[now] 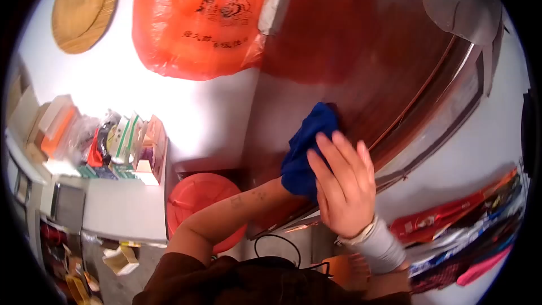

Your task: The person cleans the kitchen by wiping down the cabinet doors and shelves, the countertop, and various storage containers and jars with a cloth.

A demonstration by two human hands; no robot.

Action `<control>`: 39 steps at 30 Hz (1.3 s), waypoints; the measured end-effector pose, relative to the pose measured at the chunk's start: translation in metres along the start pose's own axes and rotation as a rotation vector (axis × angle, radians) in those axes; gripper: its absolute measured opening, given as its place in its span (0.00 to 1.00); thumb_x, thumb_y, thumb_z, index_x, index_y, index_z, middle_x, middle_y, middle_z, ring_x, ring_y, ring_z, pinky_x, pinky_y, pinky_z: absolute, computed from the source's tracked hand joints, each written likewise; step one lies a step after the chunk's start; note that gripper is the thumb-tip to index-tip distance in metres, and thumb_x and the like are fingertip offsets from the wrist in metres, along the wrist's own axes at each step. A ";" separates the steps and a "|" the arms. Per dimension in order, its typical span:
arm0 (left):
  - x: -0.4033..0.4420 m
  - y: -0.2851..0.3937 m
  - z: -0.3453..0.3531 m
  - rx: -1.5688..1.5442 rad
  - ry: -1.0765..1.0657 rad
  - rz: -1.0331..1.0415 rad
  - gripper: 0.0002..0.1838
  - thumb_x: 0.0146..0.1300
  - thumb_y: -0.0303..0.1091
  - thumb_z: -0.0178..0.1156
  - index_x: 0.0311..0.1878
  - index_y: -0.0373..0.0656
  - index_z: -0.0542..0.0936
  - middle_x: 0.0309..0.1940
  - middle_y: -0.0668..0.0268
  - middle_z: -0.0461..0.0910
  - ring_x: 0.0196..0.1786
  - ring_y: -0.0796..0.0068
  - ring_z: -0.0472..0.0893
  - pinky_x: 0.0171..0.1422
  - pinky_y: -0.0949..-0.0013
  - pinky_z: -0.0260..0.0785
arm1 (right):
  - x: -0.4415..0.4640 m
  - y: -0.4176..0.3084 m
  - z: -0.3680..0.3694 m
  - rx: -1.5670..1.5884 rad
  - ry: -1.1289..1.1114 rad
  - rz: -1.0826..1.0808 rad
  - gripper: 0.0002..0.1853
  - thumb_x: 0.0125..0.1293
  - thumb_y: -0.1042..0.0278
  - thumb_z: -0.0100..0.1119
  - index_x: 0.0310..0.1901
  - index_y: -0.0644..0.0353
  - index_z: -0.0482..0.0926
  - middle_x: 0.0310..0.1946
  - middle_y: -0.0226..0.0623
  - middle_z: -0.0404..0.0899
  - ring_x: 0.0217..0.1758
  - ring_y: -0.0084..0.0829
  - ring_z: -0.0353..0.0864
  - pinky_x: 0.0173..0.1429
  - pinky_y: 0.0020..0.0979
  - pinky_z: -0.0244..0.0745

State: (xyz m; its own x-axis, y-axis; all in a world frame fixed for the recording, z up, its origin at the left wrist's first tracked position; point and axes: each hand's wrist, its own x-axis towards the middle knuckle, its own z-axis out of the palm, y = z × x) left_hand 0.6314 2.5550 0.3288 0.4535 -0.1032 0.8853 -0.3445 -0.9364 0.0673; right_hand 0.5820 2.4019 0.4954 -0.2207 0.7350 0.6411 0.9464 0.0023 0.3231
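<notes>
A blue cloth (309,144) lies against a glossy dark red wooden surface (361,96). My left hand is hidden by the cloth; the bare left forearm (240,206) runs up to its lower edge, and the cloth bunches around where the hand is. Over the cloth's right side is my right hand (345,189), its back towards me and its fingers stretched out. Nothing shows in those fingers. Whether they touch the cloth I cannot tell. A pale band and a grey sleeve cover the right wrist.
A red plastic bag (197,22) with black print is above, near a round woven lid (84,8). At left, boxes and packets (127,141) stand on a white top (124,209). Below is a round red lid (197,195). Bags and cloths (463,231) hang at right.
</notes>
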 end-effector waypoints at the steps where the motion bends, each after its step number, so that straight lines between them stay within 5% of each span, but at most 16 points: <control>1: 0.008 0.002 -0.010 -0.013 0.032 -0.021 0.32 0.72 0.48 0.46 0.73 0.42 0.57 0.71 0.56 0.62 0.75 0.61 0.59 0.80 0.57 0.45 | 0.018 0.000 -0.003 -0.089 -0.097 -0.014 0.24 0.57 0.72 0.59 0.58 0.63 0.76 0.64 0.44 0.70 0.70 0.44 0.66 0.73 0.50 0.54; 6: 0.091 -0.032 -0.090 -0.133 0.337 -0.165 0.32 0.72 0.47 0.46 0.73 0.42 0.58 0.71 0.57 0.62 0.75 0.62 0.59 0.80 0.56 0.45 | 0.062 0.005 0.006 -0.275 -0.576 -0.119 0.33 0.58 0.54 0.63 0.65 0.52 0.70 0.73 0.40 0.58 0.78 0.36 0.52 0.79 0.47 0.44; 9: 0.064 -0.044 -0.061 -0.176 0.316 -0.010 0.31 0.72 0.47 0.45 0.73 0.41 0.58 0.71 0.57 0.62 0.75 0.62 0.59 0.80 0.55 0.44 | 0.061 0.014 0.017 -0.457 -0.685 -0.076 0.34 0.61 0.49 0.59 0.67 0.52 0.68 0.74 0.36 0.56 0.79 0.36 0.48 0.80 0.48 0.38; 12: 0.063 -0.058 -0.050 -0.234 0.292 0.150 0.31 0.72 0.47 0.45 0.73 0.41 0.58 0.71 0.57 0.62 0.75 0.63 0.59 0.80 0.54 0.44 | 0.082 0.006 0.002 -0.632 -0.670 0.051 0.34 0.59 0.49 0.60 0.67 0.51 0.69 0.74 0.34 0.56 0.79 0.33 0.48 0.80 0.48 0.38; 14: 0.093 -0.073 -0.066 -0.127 0.272 -0.093 0.31 0.66 0.43 0.52 0.70 0.39 0.63 0.67 0.55 0.67 0.71 0.59 0.64 0.77 0.51 0.51 | 0.099 0.010 -0.008 -0.760 -0.574 0.159 0.35 0.57 0.50 0.63 0.67 0.50 0.69 0.74 0.31 0.56 0.79 0.32 0.49 0.80 0.45 0.41; 16: 0.141 -0.092 -0.107 0.135 0.330 -0.064 0.31 0.60 0.40 0.56 0.66 0.37 0.66 0.61 0.52 0.70 0.66 0.57 0.68 0.72 0.51 0.57 | 0.105 0.013 -0.013 -0.846 -0.547 0.206 0.36 0.55 0.51 0.65 0.67 0.49 0.69 0.74 0.30 0.56 0.79 0.32 0.49 0.80 0.43 0.43; 20: 0.242 -0.189 -0.115 -0.396 0.452 -0.082 0.30 0.65 0.40 0.51 0.69 0.40 0.61 0.67 0.46 0.63 0.69 0.46 0.63 0.75 0.55 0.52 | 0.102 0.009 -0.007 -0.866 -0.543 0.245 0.36 0.56 0.52 0.66 0.67 0.48 0.68 0.75 0.30 0.55 0.79 0.33 0.48 0.80 0.46 0.43; 21: 0.273 -0.221 -0.127 -0.029 0.497 -0.085 0.24 0.67 0.40 0.49 0.65 0.45 0.68 0.65 0.45 0.65 0.69 0.48 0.64 0.75 0.54 0.53 | 0.104 0.009 -0.009 -0.883 -0.540 0.253 0.36 0.56 0.52 0.66 0.67 0.48 0.68 0.75 0.30 0.55 0.79 0.33 0.48 0.80 0.46 0.43; 22: 0.293 -0.223 -0.174 0.092 0.237 -0.170 0.20 0.67 0.39 0.48 0.59 0.44 0.73 0.60 0.46 0.71 0.65 0.48 0.68 0.72 0.54 0.58 | 0.105 0.008 -0.011 -0.874 -0.537 0.283 0.37 0.55 0.52 0.67 0.68 0.47 0.68 0.75 0.30 0.55 0.79 0.34 0.48 0.80 0.46 0.42; 23: 0.301 -0.233 -0.176 0.078 0.239 -0.162 0.20 0.67 0.39 0.48 0.59 0.44 0.73 0.60 0.46 0.71 0.65 0.48 0.68 0.72 0.54 0.58 | 0.106 0.007 -0.012 -0.864 -0.536 0.315 0.37 0.55 0.52 0.67 0.68 0.47 0.68 0.75 0.31 0.54 0.80 0.35 0.47 0.80 0.47 0.41; 26: 0.319 -0.252 -0.177 0.201 0.558 -0.337 0.20 0.67 0.37 0.44 0.55 0.35 0.73 0.55 0.49 0.75 0.57 0.47 0.75 0.64 0.49 0.65 | 0.109 0.009 -0.013 -0.862 -0.438 0.366 0.39 0.52 0.54 0.70 0.67 0.51 0.68 0.75 0.38 0.55 0.79 0.39 0.48 0.80 0.46 0.43; 28: 0.334 -0.233 -0.185 0.242 0.668 -0.391 0.20 0.67 0.37 0.42 0.53 0.31 0.73 0.54 0.49 0.77 0.54 0.46 0.77 0.62 0.47 0.68 | 0.116 0.012 -0.021 -0.815 -0.326 0.361 0.38 0.50 0.60 0.71 0.65 0.59 0.70 0.72 0.47 0.58 0.77 0.43 0.53 0.78 0.46 0.48; 31: 0.316 -0.144 -0.171 0.407 0.394 -0.260 0.18 0.64 0.38 0.51 0.54 0.44 0.77 0.54 0.49 0.76 0.59 0.48 0.73 0.68 0.54 0.63 | 0.105 0.013 -0.017 -0.800 -0.287 0.227 0.34 0.51 0.66 0.69 0.62 0.64 0.71 0.69 0.49 0.63 0.74 0.46 0.60 0.76 0.47 0.53; 33: 0.277 -0.104 -0.147 -0.245 0.727 -0.014 0.19 0.64 0.39 0.52 0.55 0.42 0.76 0.52 0.53 0.78 0.56 0.53 0.77 0.64 0.55 0.66 | 0.095 0.019 -0.020 -0.679 -0.047 0.120 0.25 0.54 0.80 0.59 0.57 0.68 0.73 0.61 0.52 0.72 0.66 0.51 0.69 0.70 0.48 0.64; 35: 0.236 -0.079 -0.155 -0.205 0.101 0.107 0.19 0.67 0.44 0.48 0.56 0.45 0.75 0.51 0.54 0.79 0.56 0.55 0.77 0.65 0.54 0.63 | 0.093 0.019 -0.023 -0.658 0.046 0.113 0.23 0.56 0.82 0.55 0.56 0.69 0.73 0.59 0.54 0.73 0.65 0.52 0.70 0.69 0.47 0.64; 39: 0.087 -0.051 -0.056 -0.247 0.216 0.197 0.18 0.63 0.40 0.50 0.50 0.41 0.80 0.50 0.55 0.81 0.69 0.54 0.63 0.76 0.49 0.43 | 0.088 0.007 -0.005 -0.720 0.004 0.252 0.24 0.59 0.78 0.56 0.60 0.64 0.72 0.64 0.48 0.70 0.68 0.49 0.67 0.71 0.48 0.60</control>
State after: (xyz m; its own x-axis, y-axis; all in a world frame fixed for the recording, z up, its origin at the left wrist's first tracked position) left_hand 0.6426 2.6126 0.4283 0.1846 -0.1755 0.9670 -0.6076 -0.7937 -0.0281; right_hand 0.5686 2.4630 0.5573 -0.0208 0.6526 0.7574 0.5806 -0.6089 0.5406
